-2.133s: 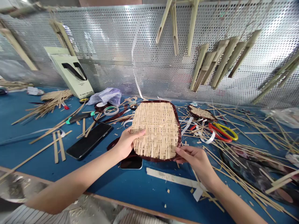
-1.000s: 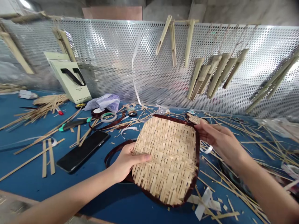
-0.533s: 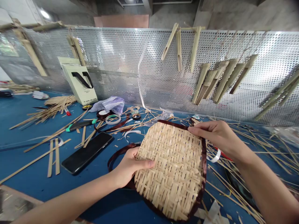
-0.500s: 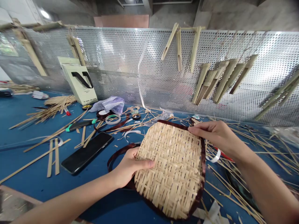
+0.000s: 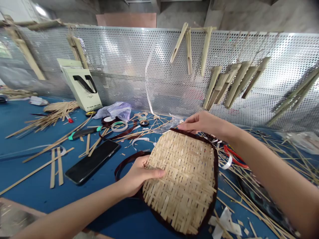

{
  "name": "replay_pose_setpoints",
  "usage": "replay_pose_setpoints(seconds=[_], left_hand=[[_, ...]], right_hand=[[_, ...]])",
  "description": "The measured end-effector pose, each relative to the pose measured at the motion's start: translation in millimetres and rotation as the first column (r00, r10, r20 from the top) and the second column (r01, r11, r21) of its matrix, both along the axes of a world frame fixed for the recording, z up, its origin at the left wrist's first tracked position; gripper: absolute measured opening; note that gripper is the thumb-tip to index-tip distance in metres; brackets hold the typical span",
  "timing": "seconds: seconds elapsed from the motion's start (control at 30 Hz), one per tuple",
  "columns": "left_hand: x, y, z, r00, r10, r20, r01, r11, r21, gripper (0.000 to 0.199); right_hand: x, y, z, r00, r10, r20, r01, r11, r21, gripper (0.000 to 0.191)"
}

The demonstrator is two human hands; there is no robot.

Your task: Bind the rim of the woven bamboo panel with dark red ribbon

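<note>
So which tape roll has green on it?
The wide pale roll, just below the plastic bag, shows green inside its ring. The small dark roll to its right shows none.

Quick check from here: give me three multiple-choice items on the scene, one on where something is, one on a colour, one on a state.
1. Where is the black smartphone relative to the woven bamboo panel?
A. Left of it
B. Right of it
C. Hanging on the metal screen

2. What colour is the binding around the panel's rim?
A. White
B. Green
C. Dark reddish-brown

3. How is the panel being handled?
A. Left hand only
B. Both hands
C. Neither hand

1: A, the phone lies left of the panel.
2: C, a dark reddish-brown band edges it.
3: B, the left hand holds the lower left side, and the right hand is at the top edge.
</note>
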State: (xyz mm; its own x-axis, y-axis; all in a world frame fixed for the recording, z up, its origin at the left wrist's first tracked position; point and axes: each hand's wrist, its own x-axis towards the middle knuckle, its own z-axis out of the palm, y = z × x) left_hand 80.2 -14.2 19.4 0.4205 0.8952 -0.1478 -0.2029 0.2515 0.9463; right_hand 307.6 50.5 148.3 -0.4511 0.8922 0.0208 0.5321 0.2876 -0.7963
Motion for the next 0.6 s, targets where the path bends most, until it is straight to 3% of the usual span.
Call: replay_pose_setpoints(seconds=[0.13,0.6], left_hand=[[-0.3,-1.2,0.6,1.000,-0.028,0.010,0.027,1.000,0.012,0.033],[-0.3,-3.9,1.5,0.998,-0.059,0.027,0.059,0.998,0.012,0.035]], right_hand=[[-9.1,6.2,6.6,0.996,0.086,0.018,-0.085,0.996,-0.033,0.026],[-23.0,7.9,10.9,0.944,0.101,0.314,-0.138,0.985,0.099,0.023]])
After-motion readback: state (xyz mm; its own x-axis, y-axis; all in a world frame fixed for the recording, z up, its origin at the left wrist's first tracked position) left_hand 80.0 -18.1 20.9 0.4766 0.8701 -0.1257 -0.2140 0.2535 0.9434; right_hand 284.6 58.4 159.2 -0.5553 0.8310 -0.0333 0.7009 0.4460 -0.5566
